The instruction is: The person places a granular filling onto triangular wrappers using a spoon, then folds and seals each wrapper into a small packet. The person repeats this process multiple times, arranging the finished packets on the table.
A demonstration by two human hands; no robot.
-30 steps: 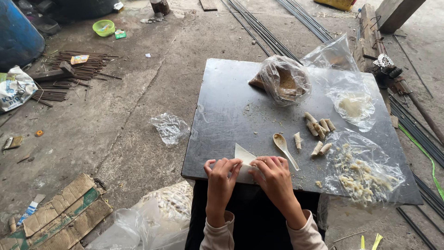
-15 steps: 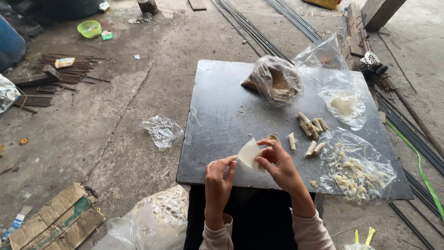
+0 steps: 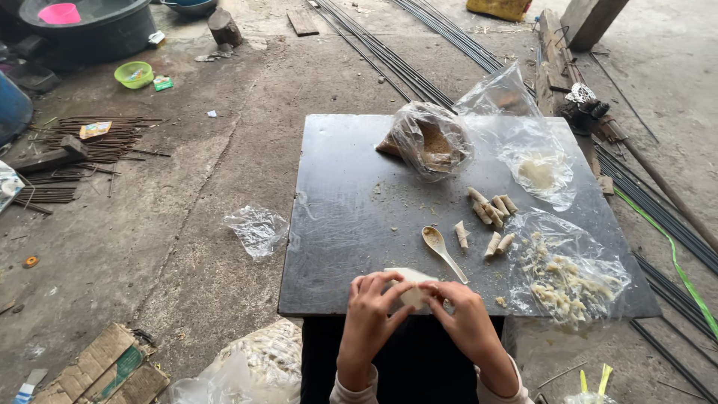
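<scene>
Down at the near edge of the dark tabletop [image 3: 351, 224], the left hand [image 3: 368, 318] is curling its fingers over a pale wrapper [image 3: 410, 293], pinching its left side, while the right hand [image 3: 467, 323] is pinching the right side, fingertips of both hands pressed close and nearly meeting over it. The wrapper is sitting just inside the near edge, partly hidden under the fingers, so whether filling is inside cannot be told. Just beyond the right hand, a pale spoon [image 3: 443, 251] is lying with its handle pointing toward the near edge. Further right, finished rolls [image 3: 490, 217] are lying loose near the middle, and a clear bag of pale filling scraps [image 3: 568, 273] is spreading toward the near right corner. Toward the far edge, a bag of brownish crumbs [image 3: 430, 141] and another clear bag [image 3: 535, 168] are resting. Working this close to the edge, the wrapper could be slipping off onto the dusty floor, and pinching too hard could be tearing it.
</scene>
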